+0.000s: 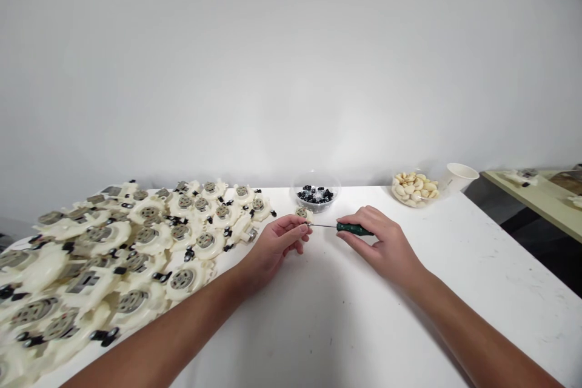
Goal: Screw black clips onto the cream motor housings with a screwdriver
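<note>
Head view: the left hand (275, 245) pinches a cream plastic housing (302, 213), likely light and stiff, at its rim; the right hand (382, 244) grips a green-handled steel screwdriver (352, 229).

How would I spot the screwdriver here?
Start at the white table, then find the left hand and right hand facing each other. The right one pinches a slim screwdriver, the only green-handled thing in view, its thin metal shaft pointing at the small cream part in the left hand.

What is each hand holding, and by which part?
The right hand grips a green screwdriver by its handle; the left hand pinches a cream plastic part at its edge.
</note>
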Demonstrator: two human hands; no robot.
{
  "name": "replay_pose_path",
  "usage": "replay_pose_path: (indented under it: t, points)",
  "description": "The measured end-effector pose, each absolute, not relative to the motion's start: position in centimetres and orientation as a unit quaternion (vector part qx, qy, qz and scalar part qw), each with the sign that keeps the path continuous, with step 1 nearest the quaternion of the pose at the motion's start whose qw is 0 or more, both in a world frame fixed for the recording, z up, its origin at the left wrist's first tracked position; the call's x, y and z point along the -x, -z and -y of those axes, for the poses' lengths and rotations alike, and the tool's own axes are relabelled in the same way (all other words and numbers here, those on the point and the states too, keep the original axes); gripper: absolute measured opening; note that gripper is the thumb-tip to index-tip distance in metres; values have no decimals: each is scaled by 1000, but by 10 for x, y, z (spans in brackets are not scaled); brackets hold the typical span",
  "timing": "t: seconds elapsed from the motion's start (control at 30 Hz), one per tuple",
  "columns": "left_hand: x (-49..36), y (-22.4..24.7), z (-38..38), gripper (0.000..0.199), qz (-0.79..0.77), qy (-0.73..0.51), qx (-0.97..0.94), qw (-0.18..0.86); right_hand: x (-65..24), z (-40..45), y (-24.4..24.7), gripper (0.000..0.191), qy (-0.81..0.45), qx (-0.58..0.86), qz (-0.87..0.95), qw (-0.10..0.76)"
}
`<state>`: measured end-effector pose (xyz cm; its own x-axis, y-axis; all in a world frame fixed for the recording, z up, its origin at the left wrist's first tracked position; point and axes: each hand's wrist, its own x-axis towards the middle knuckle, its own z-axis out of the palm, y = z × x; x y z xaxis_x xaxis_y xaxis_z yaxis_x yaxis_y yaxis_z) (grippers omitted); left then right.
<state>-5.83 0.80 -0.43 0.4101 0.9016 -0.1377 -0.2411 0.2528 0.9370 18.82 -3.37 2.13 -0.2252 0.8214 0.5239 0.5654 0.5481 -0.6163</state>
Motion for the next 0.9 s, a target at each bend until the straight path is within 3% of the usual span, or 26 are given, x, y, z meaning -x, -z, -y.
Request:
replay_pose_path:
  t: [0.43, 0.9]
  points:
    - [56, 3, -6, 28, -379, -401, -476, 685, -188, 35, -24, 11, -169, 470, 759, 418]
    - [54, 5, -5, 30, -401, -413, -502, 646, -191, 37, -29, 21, -239, 508, 738, 375]
